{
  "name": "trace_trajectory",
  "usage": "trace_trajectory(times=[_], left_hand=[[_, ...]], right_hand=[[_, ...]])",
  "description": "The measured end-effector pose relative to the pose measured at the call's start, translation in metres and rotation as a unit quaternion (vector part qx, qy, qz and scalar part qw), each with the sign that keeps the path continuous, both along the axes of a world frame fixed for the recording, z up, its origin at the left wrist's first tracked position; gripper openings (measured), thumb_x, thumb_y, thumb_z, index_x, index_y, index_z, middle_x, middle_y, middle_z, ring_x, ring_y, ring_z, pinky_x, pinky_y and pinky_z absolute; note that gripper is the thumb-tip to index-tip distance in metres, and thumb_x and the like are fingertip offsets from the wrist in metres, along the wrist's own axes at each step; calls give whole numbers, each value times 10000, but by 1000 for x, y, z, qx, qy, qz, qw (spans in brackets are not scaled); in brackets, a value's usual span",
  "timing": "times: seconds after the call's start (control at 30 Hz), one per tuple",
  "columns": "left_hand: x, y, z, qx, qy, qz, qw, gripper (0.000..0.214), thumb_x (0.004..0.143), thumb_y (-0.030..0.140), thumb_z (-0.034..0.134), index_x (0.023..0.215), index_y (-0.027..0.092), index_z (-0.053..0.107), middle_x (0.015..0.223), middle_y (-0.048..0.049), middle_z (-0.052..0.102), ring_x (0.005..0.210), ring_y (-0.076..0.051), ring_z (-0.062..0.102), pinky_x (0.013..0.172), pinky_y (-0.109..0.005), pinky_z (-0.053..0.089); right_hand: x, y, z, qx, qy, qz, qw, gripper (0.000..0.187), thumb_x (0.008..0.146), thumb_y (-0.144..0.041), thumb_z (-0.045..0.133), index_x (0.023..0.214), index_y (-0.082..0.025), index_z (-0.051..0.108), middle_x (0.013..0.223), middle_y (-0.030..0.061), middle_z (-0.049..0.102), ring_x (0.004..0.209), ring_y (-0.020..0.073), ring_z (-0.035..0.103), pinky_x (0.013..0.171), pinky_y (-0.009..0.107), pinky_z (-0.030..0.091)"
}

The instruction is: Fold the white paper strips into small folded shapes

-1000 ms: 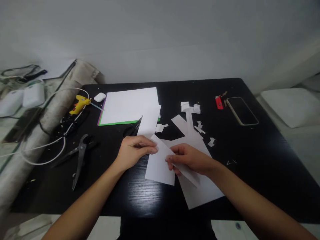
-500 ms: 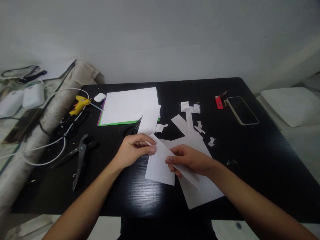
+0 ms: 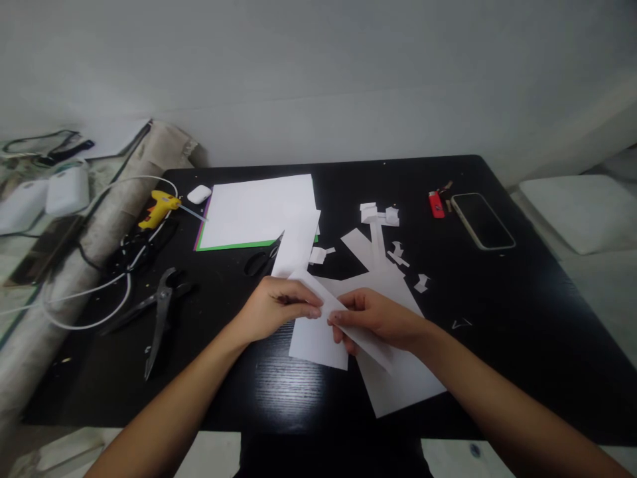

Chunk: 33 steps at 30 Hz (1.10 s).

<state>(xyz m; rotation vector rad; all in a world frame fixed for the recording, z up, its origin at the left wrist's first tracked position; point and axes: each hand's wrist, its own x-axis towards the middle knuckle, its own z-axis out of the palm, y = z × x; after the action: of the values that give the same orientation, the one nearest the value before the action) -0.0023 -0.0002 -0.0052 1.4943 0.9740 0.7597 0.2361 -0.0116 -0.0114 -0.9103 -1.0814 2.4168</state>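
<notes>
Pinching from both sides, the left hand [image 3: 276,309] and right hand [image 3: 378,318] hold one white paper piece [image 3: 316,335] at centre frame, fingers closed narrow on its upper part. Its lower part lies flat on the desk [image 3: 522,312]. The right hand's fingertips press down a folded flap that slants toward the lower right. The piece partly overlaps a larger cut sheet [image 3: 405,382] under the right wrist.

Risk, as judged: the paper looks thin and both grips sit close to the crease, so an uneven pull between the hands could skew the fold or tear the edge. The cut sheet beneath could slide on the glossy desk and carry the piece with it.

Surroundings: a paper strip [image 3: 298,242] lies just above the left hand; whether it touches the held piece cannot be told. Scissors [image 3: 259,261] lie partly under that strip, near the left knuckles, and are a possible snag. Pliers [image 3: 159,309] lie at left, well apart. Paper scraps [image 3: 398,252] are scattered above the right hand. A stack of sheets [image 3: 259,209] with green and purple edges sits upper centre-left. Beside it are a glue gun [image 3: 158,206], a white cable [image 3: 99,292] and an earbud case [image 3: 199,194]. A lighter [image 3: 436,204] and a phone [image 3: 482,220] lie upper right, well apart from the hands.
</notes>
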Motion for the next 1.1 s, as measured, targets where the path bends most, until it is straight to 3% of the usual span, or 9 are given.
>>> trace_trajectory(times=[0.13,0.33,0.7,1.1], left_hand=[[-1,1,2,-23,-7,13,1000,87,731,156,850,804,158,804,735,-42,791,670,-158,745,626,-218,601],[4,-2,3,-41,-14,-44,998,78,766,188,833,834,160,806,774,-57,800,731,-175,759,683,-247,620],[3,-2,3,-59,-23,-17,998,96,769,215,826,815,136,798,738,-72,792,687,-190,758,645,-262,623],[6,-4,2,-70,-24,-40,996,60,773,184,825,816,149,802,755,-63,795,714,-176,754,677,-256,617]], right_hand=[[1,0,-1,-8,-10,1,1000,283,885,-388,747,813,-116,719,749,34,719,577,98,658,580,213,543],[0,-1,0,3,-5,1,1000,276,886,-399,745,849,-126,729,752,29,719,580,99,662,582,212,550],[1,0,-1,-7,-14,-5,1000,272,892,-398,739,887,-126,723,791,41,743,602,117,692,598,237,572],[-1,0,2,-1,-13,-1,1000,298,884,-418,746,863,-121,738,784,46,751,601,115,695,601,233,579]])
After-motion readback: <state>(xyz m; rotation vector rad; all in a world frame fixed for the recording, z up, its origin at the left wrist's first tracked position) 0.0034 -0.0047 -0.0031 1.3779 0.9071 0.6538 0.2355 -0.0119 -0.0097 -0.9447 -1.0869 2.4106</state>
